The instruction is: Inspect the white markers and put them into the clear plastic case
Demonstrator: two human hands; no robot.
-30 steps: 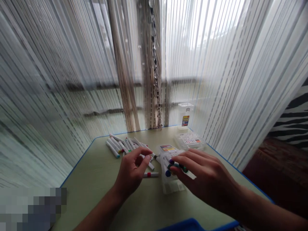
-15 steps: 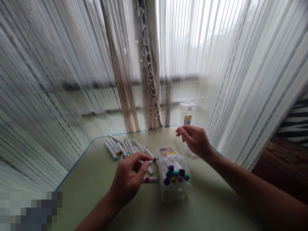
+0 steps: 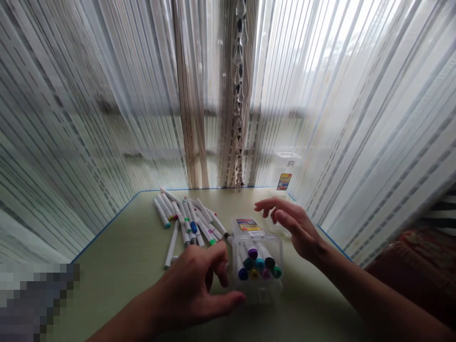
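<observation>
A clear plastic marker box (image 3: 265,290) lies on the green table (image 3: 131,266), holding several markers (image 3: 258,263) with coloured caps facing me. My left hand (image 3: 195,287) rests just left of the box. Its fingers are curled down against the table and its thumb stretches along the box's front. Whatever lies under the fingers is hidden. My right hand (image 3: 295,223) hovers to the right of the box and behind it, fingers spread, holding nothing. It hangs over a clear lid (image 3: 283,232). A pile of loose white markers (image 3: 188,221) lies behind my left hand.
A second clear container with a coloured label (image 3: 285,173) stands at the table's back right corner. Sheer striped curtains (image 3: 107,118) close in on the left, back and right. A bead string (image 3: 238,95) hangs at the centre. The table has a blue edge (image 3: 107,225).
My left hand has moved toward me and now covers the spot where a red-banded marker lay. My right hand lifted off the box, rose to the back right and has since sunk a little.
</observation>
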